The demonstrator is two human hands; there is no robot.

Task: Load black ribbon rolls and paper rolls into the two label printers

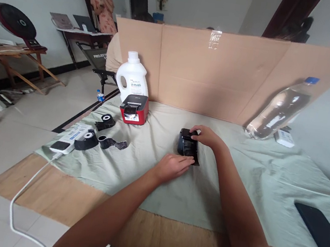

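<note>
A small black device (182,143), which looks like a label printer, stands at the middle of the cloth-covered table. A dark glossy strip (191,148) hangs from its front toward me. My right hand (207,137) grips the top right of the device, thumb and fingers bent around its upper edge. Low on the strip, my left hand (173,167) has its fingers pressed together at the strip's lower end; its thumb is partly hidden. Left of my hands stands a red and black printer (134,110) with a dark strip at its front.
Black rolls (86,140) lie at the left beside a white power bank (61,147) with a cable. A white jug (131,76) stands behind the red printer. A large clear bottle (281,111) leans on the cardboard screen (211,72). A dark phone (320,234) lies right. A person stands far left.
</note>
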